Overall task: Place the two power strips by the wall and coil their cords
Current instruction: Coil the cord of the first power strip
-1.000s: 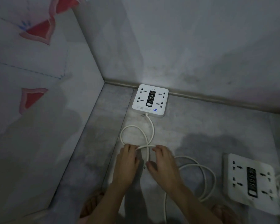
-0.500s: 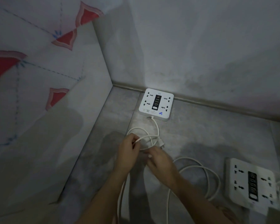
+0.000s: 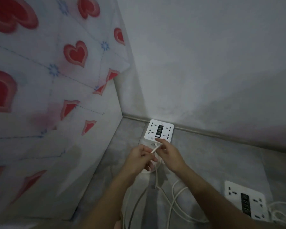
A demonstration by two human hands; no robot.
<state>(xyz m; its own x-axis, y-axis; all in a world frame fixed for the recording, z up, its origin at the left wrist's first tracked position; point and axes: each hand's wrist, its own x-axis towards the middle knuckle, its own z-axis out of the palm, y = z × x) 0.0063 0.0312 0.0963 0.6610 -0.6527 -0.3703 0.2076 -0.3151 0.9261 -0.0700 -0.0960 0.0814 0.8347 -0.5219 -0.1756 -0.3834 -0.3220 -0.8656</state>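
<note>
Both hands have moved in from the open floor toward the first power strip [image 3: 158, 131], which lies flat against the base of the wall [image 3: 213, 63]. The loops that lay spread just in front of it a second ago are now gathered: the left hand [image 3: 139, 160] curls around the bundled cord [image 3: 155, 148], while the right hand [image 3: 169, 155] pinches a strand just beside the strip. So this cord's coiling looks underway. The second power strip [image 3: 245, 201] sits well away from the wall, cord loose.

A dim corner: a plain grey wall [image 3: 213, 55] meets a grey floor [image 3: 213, 162] along a narrow skirting strip [image 3: 221, 134]. On the left stands a white mattress [image 3: 48, 100] printed with red hearts.
</note>
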